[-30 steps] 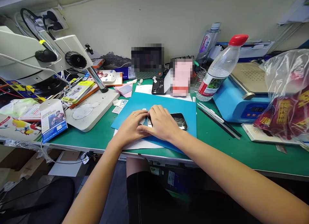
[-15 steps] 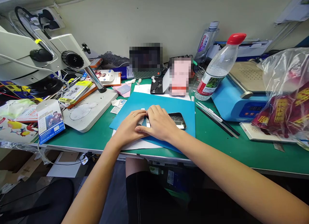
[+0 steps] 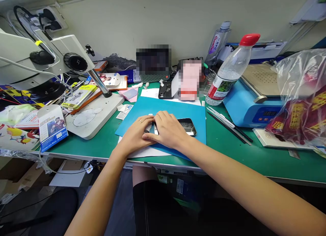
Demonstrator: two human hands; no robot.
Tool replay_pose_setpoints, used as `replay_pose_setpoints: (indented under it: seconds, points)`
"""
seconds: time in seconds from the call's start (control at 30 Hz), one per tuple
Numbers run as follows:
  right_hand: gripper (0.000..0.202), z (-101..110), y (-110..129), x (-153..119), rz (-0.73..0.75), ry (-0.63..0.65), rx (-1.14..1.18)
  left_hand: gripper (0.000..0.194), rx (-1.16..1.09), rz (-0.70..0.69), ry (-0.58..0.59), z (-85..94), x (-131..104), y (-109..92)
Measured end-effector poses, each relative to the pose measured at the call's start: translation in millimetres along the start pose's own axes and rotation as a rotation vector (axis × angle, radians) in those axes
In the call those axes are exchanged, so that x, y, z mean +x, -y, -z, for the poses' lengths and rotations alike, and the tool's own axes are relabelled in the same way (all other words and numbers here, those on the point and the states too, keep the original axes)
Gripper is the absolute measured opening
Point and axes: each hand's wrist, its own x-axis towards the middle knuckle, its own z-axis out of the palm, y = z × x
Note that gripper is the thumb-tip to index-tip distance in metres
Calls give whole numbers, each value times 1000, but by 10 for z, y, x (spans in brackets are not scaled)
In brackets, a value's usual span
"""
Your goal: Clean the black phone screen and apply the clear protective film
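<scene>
An opened phone (image 3: pixel 189 126), dark-rimmed with bare metal and parts showing inside, lies on a blue mat (image 3: pixel 168 108). My right hand (image 3: pixel 169 130) bends over its left part, fingers curled down and thumb pointing left, hiding much of it. Against those fingertips rests my left hand (image 3: pixel 137 134), which wears a ring and is closed at the phone's left end. Something small and pale (image 3: pixel 148 127) shows in the gap under the left fingers; its kind is unclear. Both sets of fingertips are partly hidden.
A microscope stand (image 3: pixel 99 115) is at the left, beside stacked boxes. Tweezers and slim tools (image 3: pixel 229 125) lie at the right, near a red-capped bottle (image 3: pixel 225 76), a blue heating plate (image 3: pixel 244 103) and a plastic bag (image 3: pixel 303 103). Behind the mat is a black phone back (image 3: pixel 166 90).
</scene>
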Motion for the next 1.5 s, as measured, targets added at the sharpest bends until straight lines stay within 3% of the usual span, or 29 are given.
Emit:
replay_pose_setpoints:
  seconds: [0.8,1.5]
  points:
    - [78,29,0,13,-40,50,48,54,-16,-7,0,10,2,-14]
    - [71,-6,-37,21,-32,18,75,55,-20,18,-2,11,-9,7]
